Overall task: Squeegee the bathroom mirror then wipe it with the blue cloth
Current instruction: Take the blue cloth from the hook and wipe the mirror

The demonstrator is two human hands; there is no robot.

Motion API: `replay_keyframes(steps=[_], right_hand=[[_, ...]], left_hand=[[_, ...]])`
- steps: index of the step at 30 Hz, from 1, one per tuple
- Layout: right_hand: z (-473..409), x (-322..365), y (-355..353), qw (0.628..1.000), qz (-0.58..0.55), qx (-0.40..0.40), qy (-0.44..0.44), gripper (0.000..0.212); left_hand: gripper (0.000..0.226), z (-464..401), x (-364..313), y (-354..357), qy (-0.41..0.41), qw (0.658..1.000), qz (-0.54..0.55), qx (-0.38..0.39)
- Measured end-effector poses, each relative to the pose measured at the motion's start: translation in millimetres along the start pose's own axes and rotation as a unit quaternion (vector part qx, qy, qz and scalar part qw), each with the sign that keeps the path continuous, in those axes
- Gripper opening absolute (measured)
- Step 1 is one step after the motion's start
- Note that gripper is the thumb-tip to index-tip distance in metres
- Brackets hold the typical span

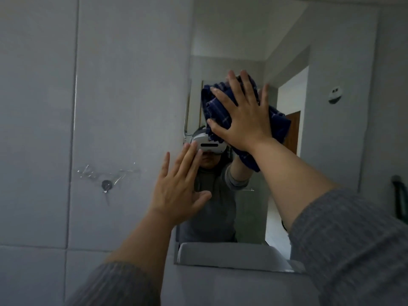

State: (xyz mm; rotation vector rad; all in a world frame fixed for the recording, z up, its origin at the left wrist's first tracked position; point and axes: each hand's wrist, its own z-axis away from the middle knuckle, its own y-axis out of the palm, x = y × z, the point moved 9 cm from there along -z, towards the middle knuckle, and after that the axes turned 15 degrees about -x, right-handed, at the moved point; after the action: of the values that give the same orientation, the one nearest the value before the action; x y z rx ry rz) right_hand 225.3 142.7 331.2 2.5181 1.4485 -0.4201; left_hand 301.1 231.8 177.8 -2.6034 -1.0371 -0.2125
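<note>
The bathroom mirror (331, 151) fills the right half of the head view, set into a grey tiled wall. My right hand (242, 115) presses a dark blue checked cloth (215, 107) flat against the glass near its upper left part, fingers spread over the bunched fabric. My left hand (178, 186) is held up lower down by the mirror's left edge, fingers apart and holding nothing. Whether its fingertips touch the glass I cannot tell. No squeegee is in view. Both forearms wear grey sleeves.
A white basin or ledge (231, 255) sits below the mirror. On the tiled wall to the left is a small metal hook (107, 185) under clear tape. A dark green object (399, 195) stands at the right edge. The mirror reflects a person and a doorway.
</note>
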Motion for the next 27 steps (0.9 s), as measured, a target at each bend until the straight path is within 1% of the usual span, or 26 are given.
replay_keyframes(steps=[7, 13, 15, 21, 24, 27], right_hand=[[39, -94, -18, 0.993, 0.023, 0.000, 0.117, 0.070], [87, -166, -31, 0.970, 0.059, 0.004, 0.237, 0.072], [101, -180, -35, 0.964, 0.064, 0.004, 0.257, 0.071], [149, -189, -40, 0.946, 0.061, -0.012, 0.317, 0.072], [166, -177, -41, 0.938, 0.065, -0.019, 0.341, 0.072], [172, -150, -38, 0.941, 0.065, -0.020, 0.331, 0.072]], left_hand=[[0.094, -3, -1, -4, -0.012, 1.000, 0.001, 0.002], [0.096, -2, -2, -2, -0.007, 1.000, -0.006, -0.004], [0.097, -2, -1, 0, -0.007, 1.000, -0.007, -0.001], [0.098, -2, -3, 0, -0.004, 1.000, -0.001, 0.002], [0.098, -1, -3, 1, -0.006, 1.000, 0.004, 0.002], [0.098, -1, -2, 3, -0.006, 1.000, 0.006, 0.005]])
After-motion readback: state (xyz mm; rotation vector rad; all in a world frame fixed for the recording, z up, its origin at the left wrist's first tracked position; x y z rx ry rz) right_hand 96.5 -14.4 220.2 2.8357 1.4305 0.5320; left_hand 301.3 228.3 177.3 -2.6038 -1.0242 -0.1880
